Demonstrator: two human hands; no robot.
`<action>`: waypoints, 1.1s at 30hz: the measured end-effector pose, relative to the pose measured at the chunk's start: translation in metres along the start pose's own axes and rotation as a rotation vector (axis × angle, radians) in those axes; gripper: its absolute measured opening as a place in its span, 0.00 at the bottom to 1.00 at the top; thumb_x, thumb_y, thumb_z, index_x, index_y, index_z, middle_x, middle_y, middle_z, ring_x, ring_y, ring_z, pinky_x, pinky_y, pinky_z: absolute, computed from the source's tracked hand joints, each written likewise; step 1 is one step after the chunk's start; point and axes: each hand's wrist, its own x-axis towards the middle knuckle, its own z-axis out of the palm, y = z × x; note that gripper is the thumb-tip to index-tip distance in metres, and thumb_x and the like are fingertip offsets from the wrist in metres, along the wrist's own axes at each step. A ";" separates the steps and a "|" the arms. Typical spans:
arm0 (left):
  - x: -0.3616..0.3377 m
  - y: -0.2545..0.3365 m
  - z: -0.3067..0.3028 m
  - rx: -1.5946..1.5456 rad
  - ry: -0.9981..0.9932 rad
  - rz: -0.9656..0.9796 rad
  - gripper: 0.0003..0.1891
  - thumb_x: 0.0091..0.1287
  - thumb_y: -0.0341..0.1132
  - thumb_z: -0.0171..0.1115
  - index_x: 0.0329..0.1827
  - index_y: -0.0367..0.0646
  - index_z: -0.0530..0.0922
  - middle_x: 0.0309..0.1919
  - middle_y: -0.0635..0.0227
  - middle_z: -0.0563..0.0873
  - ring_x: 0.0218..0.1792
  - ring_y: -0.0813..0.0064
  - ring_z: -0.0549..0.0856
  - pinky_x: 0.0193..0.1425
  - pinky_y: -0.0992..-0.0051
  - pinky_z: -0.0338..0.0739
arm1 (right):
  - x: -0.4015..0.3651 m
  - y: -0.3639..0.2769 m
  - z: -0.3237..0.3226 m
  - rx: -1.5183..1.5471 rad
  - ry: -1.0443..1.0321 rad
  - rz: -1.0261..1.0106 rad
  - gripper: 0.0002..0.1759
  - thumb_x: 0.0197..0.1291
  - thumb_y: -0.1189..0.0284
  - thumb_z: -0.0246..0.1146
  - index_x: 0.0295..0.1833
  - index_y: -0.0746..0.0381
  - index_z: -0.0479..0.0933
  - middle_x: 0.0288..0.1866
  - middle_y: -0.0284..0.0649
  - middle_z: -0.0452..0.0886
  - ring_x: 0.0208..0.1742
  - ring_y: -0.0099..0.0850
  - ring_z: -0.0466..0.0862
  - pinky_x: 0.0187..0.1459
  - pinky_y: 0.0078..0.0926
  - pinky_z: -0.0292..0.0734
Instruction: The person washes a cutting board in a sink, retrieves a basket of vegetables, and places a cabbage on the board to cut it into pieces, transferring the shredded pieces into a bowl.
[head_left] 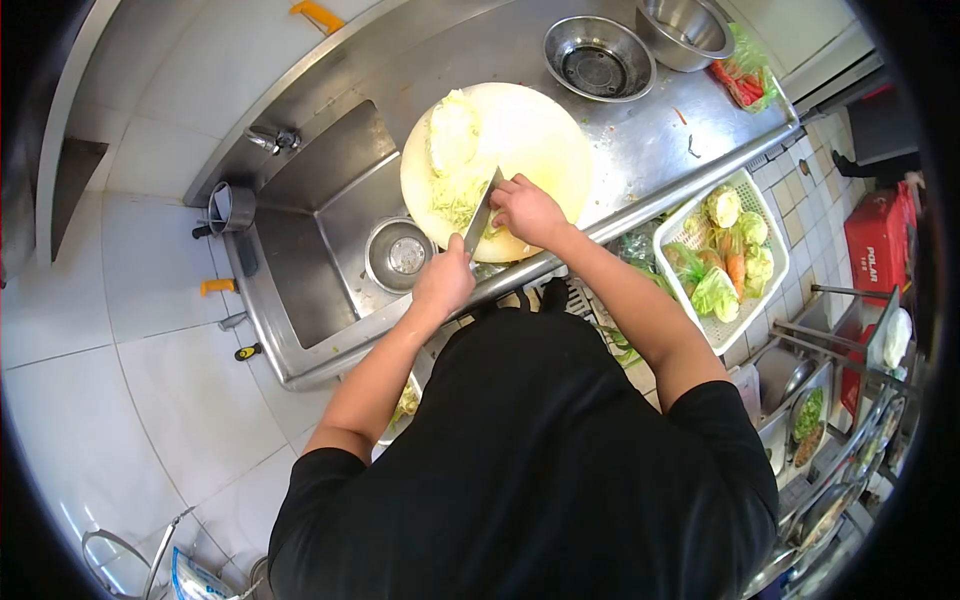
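Note:
My left hand (443,282) is wrapped round the handle of a kitchen knife (481,217), its blade slanting up and away across the round cutting board (555,150). Close to the right side of the blade, my right hand (530,211) has its fingers bent down onto a small piece of pale cabbage (491,229), mostly hidden beneath them. Left of the blade lies a heap of shredded cabbage (455,200). Farther back on the board is a larger chunk of cabbage (454,135).
The board overlaps the steel sink (290,260), where a metal bowl (402,256) sits. Two steel bowls stand at the back right: a shallow one (600,60) and a deeper one (686,35). Bagged red chillies (742,82) lie beside them. A white basket (783,262) holds vegetables on the right.

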 end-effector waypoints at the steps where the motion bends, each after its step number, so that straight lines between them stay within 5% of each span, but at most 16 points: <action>1: 0.001 0.001 -0.004 -0.015 -0.025 -0.013 0.14 0.79 0.38 0.52 0.59 0.38 0.69 0.42 0.34 0.88 0.49 0.34 0.87 0.56 0.39 0.77 | 0.001 0.000 0.001 0.003 -0.004 0.009 0.15 0.55 0.64 0.75 0.45 0.60 0.85 0.49 0.39 0.84 0.55 0.41 0.79 0.61 0.38 0.78; 33: 0.002 0.019 -0.006 -0.012 0.049 -0.011 0.14 0.79 0.38 0.53 0.55 0.35 0.71 0.41 0.30 0.86 0.46 0.29 0.86 0.55 0.39 0.77 | -0.003 0.026 0.011 0.058 0.121 -0.161 0.06 0.61 0.70 0.68 0.41 0.60 0.83 0.44 0.41 0.83 0.51 0.42 0.82 0.55 0.39 0.82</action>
